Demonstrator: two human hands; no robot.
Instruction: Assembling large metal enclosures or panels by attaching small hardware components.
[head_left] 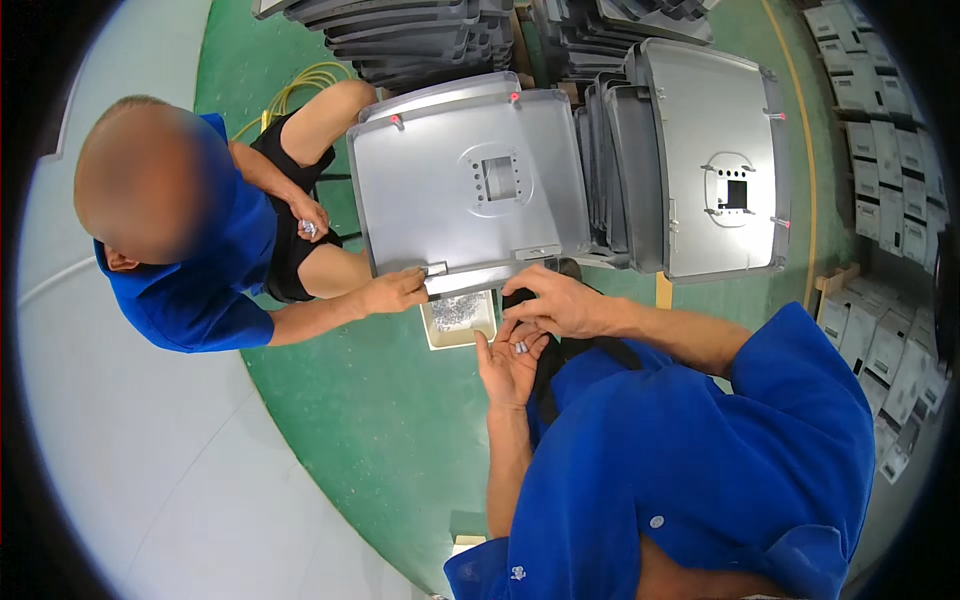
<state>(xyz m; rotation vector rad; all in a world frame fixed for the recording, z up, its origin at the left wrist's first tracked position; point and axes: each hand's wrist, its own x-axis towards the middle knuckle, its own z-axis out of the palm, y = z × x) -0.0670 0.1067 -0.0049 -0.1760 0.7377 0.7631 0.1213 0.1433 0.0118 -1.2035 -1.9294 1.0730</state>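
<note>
My left hand (508, 372) is turned palm up below the near edge of a grey metal panel (430, 170). A few small silvery metal parts (521, 347) rest in it at the fingers. Just above, my right hand (562, 303) is closed in a pinch at the panel's near right corner; what its fingertips hold, if anything, is too small to make out. The panel has a square cut-out, a raised ring around it and two red-tipped pegs near its far edge. A white tray (436, 335) of small metal pieces sits partly under the near edge.
On the left sits a co-worker in blue (200, 260), one hand on the panel's near left corner, the other holding small silvery parts. Stacked grey panels (625, 180) stand on the right, more at the back. White boxes (880, 180) line the far right; a yellow hose (300, 85) lies on the green floor.
</note>
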